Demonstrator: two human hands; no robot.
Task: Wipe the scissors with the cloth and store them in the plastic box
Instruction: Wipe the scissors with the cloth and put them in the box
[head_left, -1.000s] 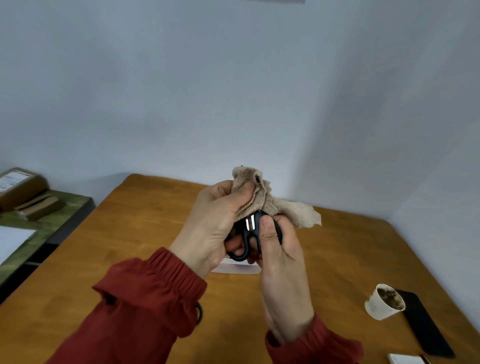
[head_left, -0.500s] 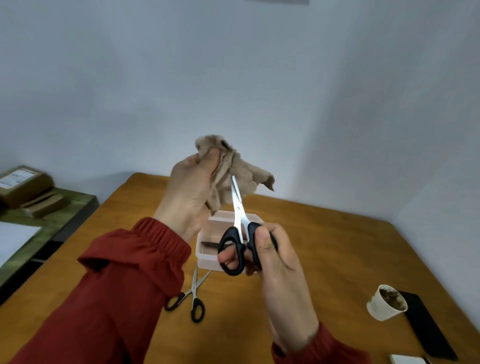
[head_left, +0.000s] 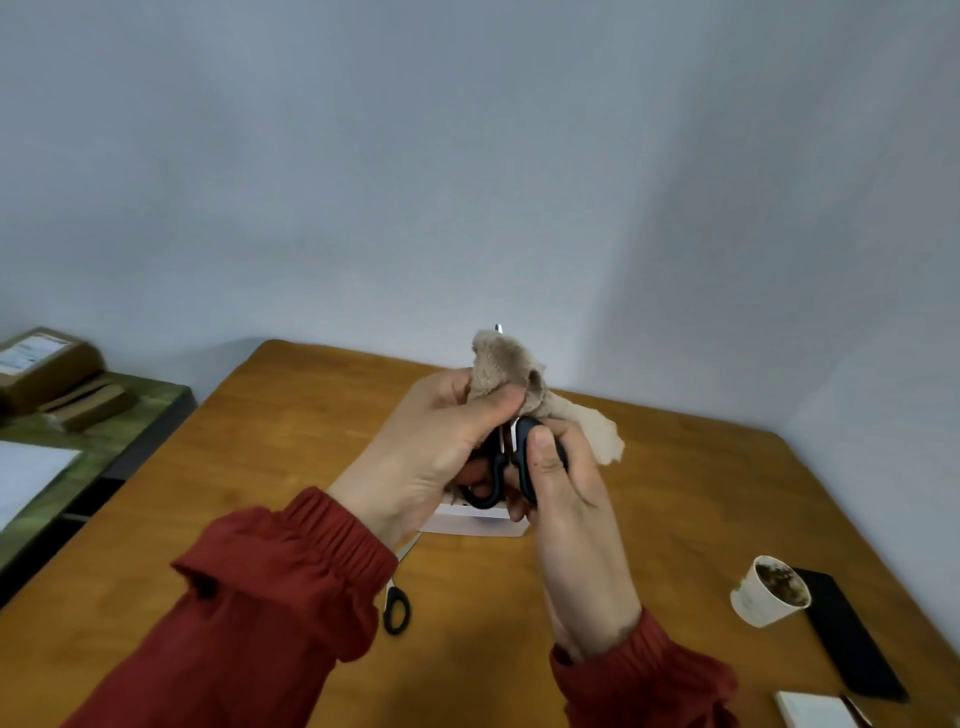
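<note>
- The left hand (head_left: 441, 441) is gripping a beige cloth (head_left: 511, 366), fingers and thumb curled round it, bunching it over the blades of the scissors (head_left: 496, 483).
- The right hand (head_left: 566, 499) is holding the scissors by their black handles, thumb pressing on one loop and fingers curling behind.
- The scissors are standing upright in the air above the wooden table (head_left: 291, 441), with only the metal tip poking out above the cloth.
- The white plastic box (head_left: 467, 519) is sitting on the table just behind the hands, mostly hidden by them.
- A second pair of scissors (head_left: 396, 608) is lying on the table, partly under the left sleeve.
- A paper cup (head_left: 769, 597) is standing to the right, beside a flat black slab (head_left: 847, 634).
</note>
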